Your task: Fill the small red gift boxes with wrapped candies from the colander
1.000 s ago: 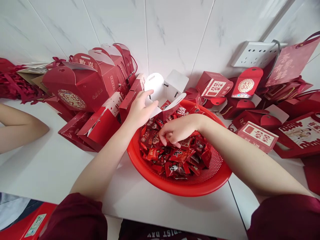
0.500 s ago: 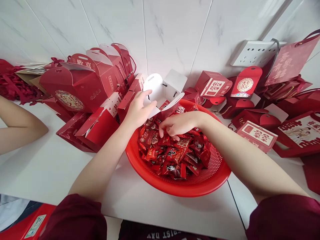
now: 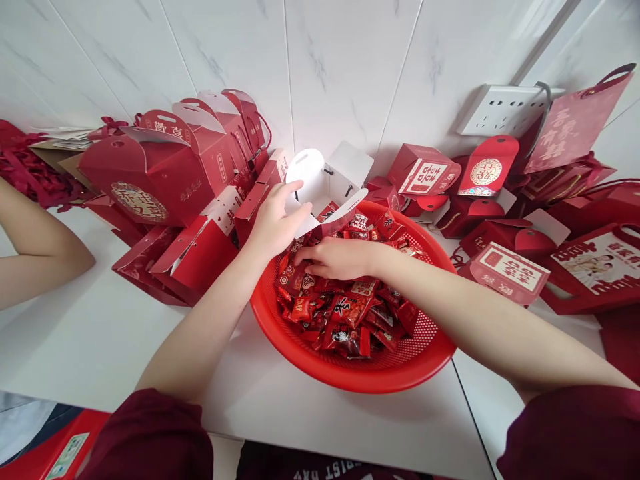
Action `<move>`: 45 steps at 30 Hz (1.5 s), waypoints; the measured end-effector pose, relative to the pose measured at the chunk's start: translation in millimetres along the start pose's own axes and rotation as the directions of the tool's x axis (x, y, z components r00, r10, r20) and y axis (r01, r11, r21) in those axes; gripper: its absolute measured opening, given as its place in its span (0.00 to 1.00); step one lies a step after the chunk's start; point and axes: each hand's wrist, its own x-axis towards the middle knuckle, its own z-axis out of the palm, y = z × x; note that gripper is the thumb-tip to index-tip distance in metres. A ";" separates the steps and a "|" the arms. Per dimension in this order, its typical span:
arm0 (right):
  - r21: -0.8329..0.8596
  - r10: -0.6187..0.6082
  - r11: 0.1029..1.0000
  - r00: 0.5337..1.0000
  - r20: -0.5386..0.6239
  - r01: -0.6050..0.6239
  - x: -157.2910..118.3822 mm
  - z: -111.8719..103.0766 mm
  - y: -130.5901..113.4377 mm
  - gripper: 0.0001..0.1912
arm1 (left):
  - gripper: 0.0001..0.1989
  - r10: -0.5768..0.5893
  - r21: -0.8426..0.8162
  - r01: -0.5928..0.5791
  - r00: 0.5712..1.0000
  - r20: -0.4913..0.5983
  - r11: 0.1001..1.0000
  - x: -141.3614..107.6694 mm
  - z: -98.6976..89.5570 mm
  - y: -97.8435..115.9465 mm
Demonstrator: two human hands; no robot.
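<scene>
My left hand (image 3: 280, 217) grips the near left edge of an open gift box (image 3: 345, 167), white inside, with a red packet lying in it. The box is tilted at the back rim of a red plastic basket (image 3: 350, 381). Wrapped red snack packets (image 3: 345, 310) are heaped in the basket. My right hand (image 3: 337, 259) reaches into the heap from the right, fingers bent down among the packets; whether it pinches one is hidden.
Red gift boxes (image 3: 150, 180) stand stacked at the left, and more (image 3: 515, 270) at the right below a power strip (image 3: 505, 110). Another person's bent arm (image 3: 45, 257) rests on the white table (image 3: 100, 333) at the far left. A tiled wall rises behind.
My right hand has moved a little to the left within the basket, its fingers now bent lower among the packets. My left hand keeps its hold on the box.
</scene>
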 end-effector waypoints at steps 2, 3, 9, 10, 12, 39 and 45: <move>-0.139 -0.056 0.989 0.998 -0.038 0.050 7.1 13.6 -0.2 0.20 | 0.22 -0.003 0.002 0.003 1.000 0.003 1.000 -0.1 0.0 1.5; -0.198 -0.051 0.979 0.998 -0.034 0.044 10.2 19.2 -0.6 0.22 | 0.22 -0.005 0.003 0.005 1.000 0.003 1.000 -0.1 0.1 2.0; -0.404 -0.043 0.915 0.997 -0.066 0.013 18.2 28.9 -4.7 0.26 | 0.22 -0.007 -0.005 0.007 1.000 0.006 1.000 -0.2 0.7 1.8; -0.411 -0.058 0.911 0.997 -0.058 0.029 18.3 27.7 -5.3 0.26 | 0.22 -0.002 -0.003 0.002 1.000 0.009 1.000 -0.2 0.7 1.4; -0.400 -0.064 0.915 0.997 -0.032 0.046 18.3 24.8 -6.1 0.26 | 0.22 0.005 0.004 -0.005 1.000 0.014 1.000 -0.3 0.6 0.8; 0.496 -0.157 0.867 0.973 0.167 0.054 16.4 13.1 1.3 0.11 | 0.22 0.017 0.005 -0.017 0.999 0.037 1.000 -1.7 0.0 -2.1; -0.068 -0.063 0.996 0.998 0.023 0.065 9.6 22.9 -12.8 0.23 | 0.23 0.019 -0.010 -0.018 0.999 0.039 1.000 -1.5 0.1 -1.7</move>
